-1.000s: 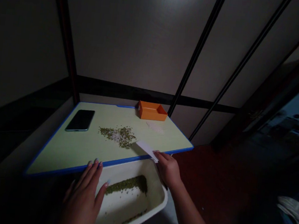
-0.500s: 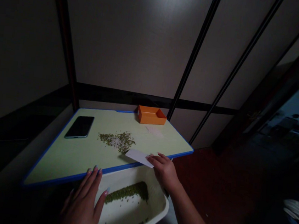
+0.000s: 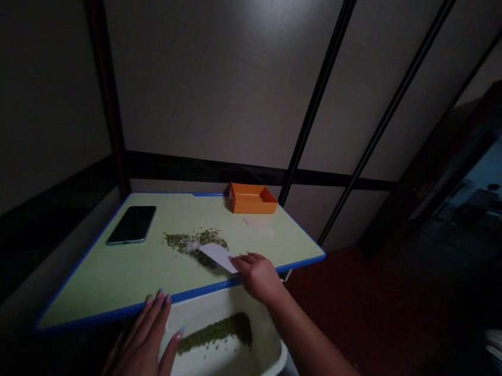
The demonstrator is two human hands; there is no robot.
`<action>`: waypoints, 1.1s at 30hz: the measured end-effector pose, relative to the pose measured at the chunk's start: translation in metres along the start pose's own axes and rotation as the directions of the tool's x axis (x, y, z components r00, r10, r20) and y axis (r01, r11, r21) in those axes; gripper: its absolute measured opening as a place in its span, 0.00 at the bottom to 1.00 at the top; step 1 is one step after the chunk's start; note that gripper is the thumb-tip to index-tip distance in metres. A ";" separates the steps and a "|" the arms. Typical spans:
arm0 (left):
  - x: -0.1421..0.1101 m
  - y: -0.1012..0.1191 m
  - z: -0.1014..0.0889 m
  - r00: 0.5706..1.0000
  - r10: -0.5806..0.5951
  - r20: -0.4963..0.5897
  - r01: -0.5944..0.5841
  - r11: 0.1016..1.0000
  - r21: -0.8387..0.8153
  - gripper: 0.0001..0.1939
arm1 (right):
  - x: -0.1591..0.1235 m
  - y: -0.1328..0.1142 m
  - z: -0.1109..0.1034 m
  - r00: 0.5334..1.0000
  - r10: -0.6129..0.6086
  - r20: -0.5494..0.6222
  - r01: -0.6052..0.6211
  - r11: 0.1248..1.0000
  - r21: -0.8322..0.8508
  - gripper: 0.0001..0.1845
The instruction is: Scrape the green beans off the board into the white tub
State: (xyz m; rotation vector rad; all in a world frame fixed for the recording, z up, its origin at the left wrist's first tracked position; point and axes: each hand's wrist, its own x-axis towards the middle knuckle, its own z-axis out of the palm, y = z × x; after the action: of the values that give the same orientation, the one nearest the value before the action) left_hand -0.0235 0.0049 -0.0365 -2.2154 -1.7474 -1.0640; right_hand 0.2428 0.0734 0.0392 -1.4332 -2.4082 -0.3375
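Behind the far edge of the blue-rimmed table (image 3: 128, 286) rose a wall of grey-brown panels (image 3: 212, 88), split by dark upright strips (image 3: 321, 87) and crossed by a glossy black band (image 3: 208, 171) a little above the tabletop. A soft patch of light (image 3: 270, 1) gleamed high on the broad central panel, while the wall beyond the table's left edge sank into shadow. Past the near right corner spread a dark red floor (image 3: 355, 306); farther right, a doorway (image 3: 489, 177) showed a dim, bluish room, its contents too blurred to tell.

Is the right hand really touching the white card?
Touching. The head view shows the right hand holding one end of the white card in its fingers.
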 end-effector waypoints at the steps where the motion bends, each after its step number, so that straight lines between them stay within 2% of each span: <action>1: 0.000 0.000 -0.001 1.000 -0.002 0.011 0.002 1.000 0.000 0.29 | 0.002 0.000 0.000 1.000 0.024 0.004 -0.024 1.000 -0.011 0.21; 5: 0.000 -0.002 -0.002 0.999 0.003 0.053 -0.002 1.000 -0.004 0.29 | 0.003 0.003 0.004 0.994 0.107 -0.039 -0.108 0.993 -0.046 0.20; 9: 0.000 -0.003 0.000 1.000 -0.016 0.012 0.016 1.000 -0.019 0.29 | -0.002 0.014 0.011 0.972 0.140 -0.187 -0.144 0.990 -0.010 0.21; 11: 0.000 -0.003 0.001 0.999 -0.009 0.044 0.011 0.999 -0.037 0.29 | -0.004 0.024 0.013 0.942 0.191 -0.277 -0.184 0.982 0.050 0.21; 13: 0.001 -0.003 0.001 0.998 -0.021 0.051 0.024 0.999 -0.046 0.28 | -0.005 0.036 0.013 0.892 0.293 -0.344 -0.267 0.956 0.124 0.19; 17: 0.000 -0.002 0.001 0.999 -0.040 0.029 0.042 0.998 -0.043 0.29 | 0.004 0.058 0.006 0.851 0.437 -0.292 -0.385 0.897 0.217 0.17; 22: 0.000 -0.006 -0.001 0.996 -0.021 0.089 0.024 0.999 -0.029 0.30 | 0.028 0.064 0.002 0.843 0.527 -0.113 -0.510 0.848 0.144 0.14; 28: 0.001 -0.009 0.002 0.992 -0.018 0.127 0.020 1.000 -0.016 0.30 | 0.049 0.060 0.007 0.877 0.473 -0.085 -0.465 0.880 0.095 0.16; 33: 0.001 -0.008 0.001 0.991 -0.040 0.127 0.043 0.999 -0.025 0.29 | 0.062 0.065 0.010 0.900 0.435 -0.033 -0.424 0.890 0.170 0.13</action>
State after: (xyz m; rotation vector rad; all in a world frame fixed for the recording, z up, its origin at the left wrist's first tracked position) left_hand -0.0305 0.0088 -0.0393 -2.3204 -1.8471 -0.9820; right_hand 0.2714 0.1574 0.0561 -1.7876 -1.9373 -0.0822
